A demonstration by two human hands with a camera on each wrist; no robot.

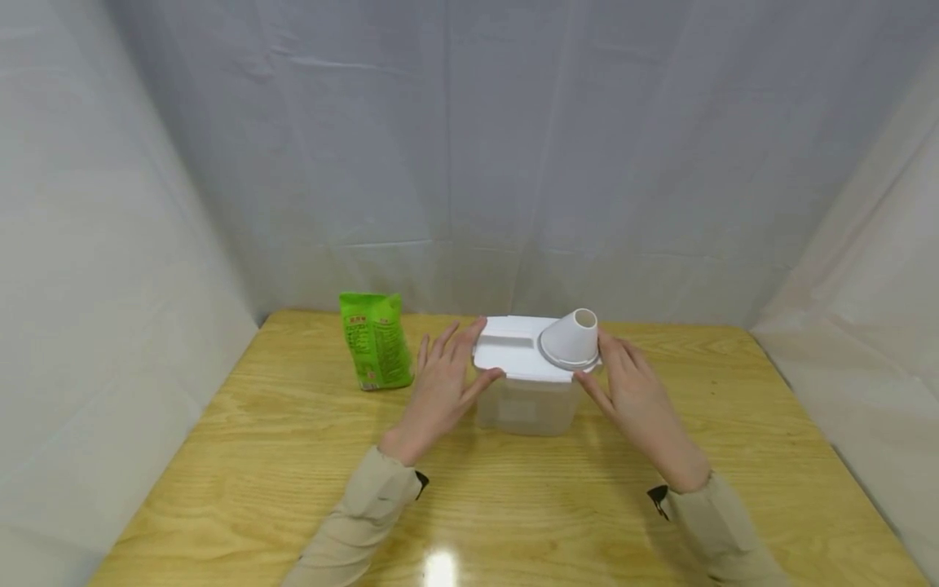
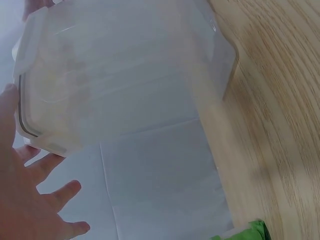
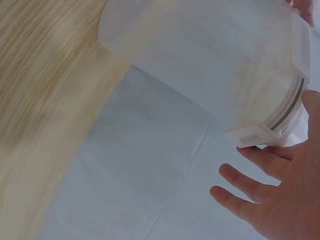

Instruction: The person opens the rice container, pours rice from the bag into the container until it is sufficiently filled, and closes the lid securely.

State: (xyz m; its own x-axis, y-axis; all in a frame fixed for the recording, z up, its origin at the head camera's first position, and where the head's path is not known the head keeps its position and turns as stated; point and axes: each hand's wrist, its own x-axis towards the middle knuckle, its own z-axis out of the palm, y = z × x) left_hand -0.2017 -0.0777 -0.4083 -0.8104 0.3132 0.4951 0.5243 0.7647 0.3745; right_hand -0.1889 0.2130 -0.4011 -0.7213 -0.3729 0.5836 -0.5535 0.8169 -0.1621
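Head view: You have two hands on one translucent box (image 1: 524,412), which stands upright on one wooden table (image 1: 528,514). One white lid (image 1: 513,364) sits on top of the box. The lid carries one long recess (image 1: 508,342) on its left part and one white cone-shaped spout (image 1: 568,341), its tip open, on its right part. Your left hand (image 1: 442,383) grasps the left end of the lid, thumb at the near edge. Your right hand (image 1: 637,395) grasps the right end, beside the spout, thumb likewise at the near edge. One green bag (image 1: 379,342) with printed lettering stands to the left of the box, near your left fingers. Two beige sleeves (image 1: 359,514) cover your forearms. Pale sheets (image 1: 455,147) enclose the table on three sides.

Left wrist view: Two clips (image 2: 31,47) are visible at the lid's rim. Your left thumb lies against the rim, two fingers meet the lower clip, and two others extend free. One corner of the green bag shows at the bottom edge.

Right wrist view: Two clips are again visible. Your right thumb lies at the rim, the index finger touches the nearer clip, and two fingers extend clear of the box.
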